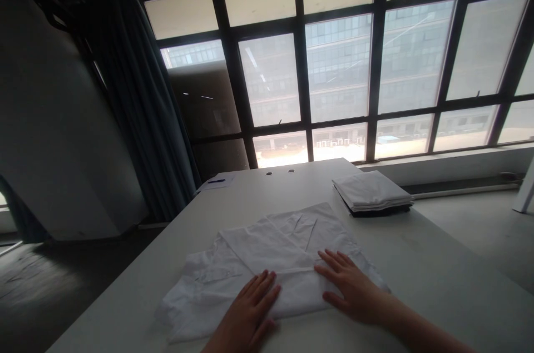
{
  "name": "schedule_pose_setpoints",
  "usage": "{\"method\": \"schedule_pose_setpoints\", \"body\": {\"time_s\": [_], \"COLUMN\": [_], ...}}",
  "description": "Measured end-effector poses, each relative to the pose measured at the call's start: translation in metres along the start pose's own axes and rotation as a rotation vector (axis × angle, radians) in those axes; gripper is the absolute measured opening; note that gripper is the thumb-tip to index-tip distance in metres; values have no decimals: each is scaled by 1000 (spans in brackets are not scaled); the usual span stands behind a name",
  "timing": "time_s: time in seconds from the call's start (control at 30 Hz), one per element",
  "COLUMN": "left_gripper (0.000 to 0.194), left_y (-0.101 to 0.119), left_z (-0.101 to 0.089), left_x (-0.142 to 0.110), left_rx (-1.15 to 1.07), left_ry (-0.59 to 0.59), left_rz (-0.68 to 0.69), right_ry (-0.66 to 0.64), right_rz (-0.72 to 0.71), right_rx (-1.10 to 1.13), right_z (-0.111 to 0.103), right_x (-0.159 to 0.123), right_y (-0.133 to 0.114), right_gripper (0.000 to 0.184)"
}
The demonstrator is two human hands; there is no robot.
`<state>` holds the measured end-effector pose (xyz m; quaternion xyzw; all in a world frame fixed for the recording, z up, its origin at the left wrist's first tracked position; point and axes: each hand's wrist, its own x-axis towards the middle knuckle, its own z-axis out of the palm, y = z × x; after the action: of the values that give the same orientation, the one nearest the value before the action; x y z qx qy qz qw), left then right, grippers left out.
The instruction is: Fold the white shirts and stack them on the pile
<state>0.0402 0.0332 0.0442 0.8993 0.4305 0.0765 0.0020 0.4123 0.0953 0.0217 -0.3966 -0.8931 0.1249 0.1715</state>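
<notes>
White, thin woven cloth, a folded garment (261, 244) with overlapping layers and slanting creases, lies on the near middle part of a long, smooth white table (189, 225). My left hand (252, 311) rests palm down at its near edge, fingers lying close together and thumb set apart, pinching nothing. My right hand (348, 289) lies palm down on the cloth's right side, fingers slightly fanned, the thumb apart; it too grips nothing. Between my hands, a raised crease crosses the garment. Beyond it to the right, near the table's edge, sits a squared stack of folded white cloth (371, 189) with a flat black layer (381, 210) at the bottom. At the far left corner, a slim dark-blue pen (216, 181) lies on a white paper sheet (226, 179). Behind the table stand large black-framed windows (337, 69).
</notes>
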Motion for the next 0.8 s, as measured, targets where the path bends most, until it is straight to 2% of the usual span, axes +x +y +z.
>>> {"method": "schedule_pose_setpoints", "body": {"time_s": [0.07, 0.13, 0.27, 0.4, 0.53, 0.7, 0.8], "left_gripper": [60, 60, 65, 72, 71, 62, 59], "left_y": [1, -4, -20, -38, -52, -59, -55], "left_z": [3, 8, 15, 23, 25, 8, -11], "left_x": [1, 0, -7, -16, -23, -25, -24], "left_rx": [-6, -18, -19, 25, 34, -16, -108], "left_ry": [-60, -90, -101, -45, -61, -66, -18], "left_rz": [-16, -70, -184, -328, -459, -477, -478], "right_ry": [-92, -118, -77, -71, -86, -59, -40], "right_rz": [-8, 18, 62, 115, 138, 124, 131], "right_rx": [37, 50, 43, 4, -7, -19, -70], "right_z": [3, 3, 1, 2, -1, -24, -40], "right_x": [-1, -1, -1, -1, -2, -2, -2], "right_y": [-7, -6, 8, 21, 24, 13, 1], "right_gripper": [64, 68, 78, 75, 75, 77, 59]}}
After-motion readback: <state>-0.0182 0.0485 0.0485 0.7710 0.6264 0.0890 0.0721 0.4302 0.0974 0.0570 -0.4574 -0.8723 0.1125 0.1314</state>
